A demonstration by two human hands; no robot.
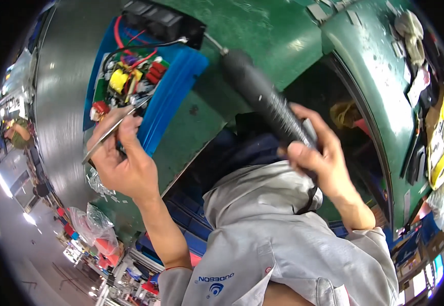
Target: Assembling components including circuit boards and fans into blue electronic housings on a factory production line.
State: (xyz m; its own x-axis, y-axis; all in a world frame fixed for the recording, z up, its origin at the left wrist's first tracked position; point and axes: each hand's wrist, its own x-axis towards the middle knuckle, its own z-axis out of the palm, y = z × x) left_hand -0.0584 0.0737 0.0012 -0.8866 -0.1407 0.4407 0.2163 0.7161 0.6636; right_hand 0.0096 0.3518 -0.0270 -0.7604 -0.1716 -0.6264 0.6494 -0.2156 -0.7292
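Note:
My left hand [132, 168] is closed around slim metal tweezers [101, 141], whose tip reaches over the parts inside a blue open case [173, 97]. In that case lies a green circuit board with a yellow-wrapped transformer [119, 80], red parts and several red and black wires. A black end piece [166, 24] sits at the case's far end. Wrapped in my right hand [326, 155] is a black electric screwdriver [262, 94], blurred by motion. Its metal shaft points up and left, and its tip is at or close to the black end piece; contact is unclear.
The case rests on a green bench [257, 20] beside a grey metal surface [61, 97]. Small loose metal pieces [98, 183] lie near my left hand. A dark recess [329, 86] opens in front of me, right of the middle. Gloves [410, 33] and a yellow package [441, 137] lie far right.

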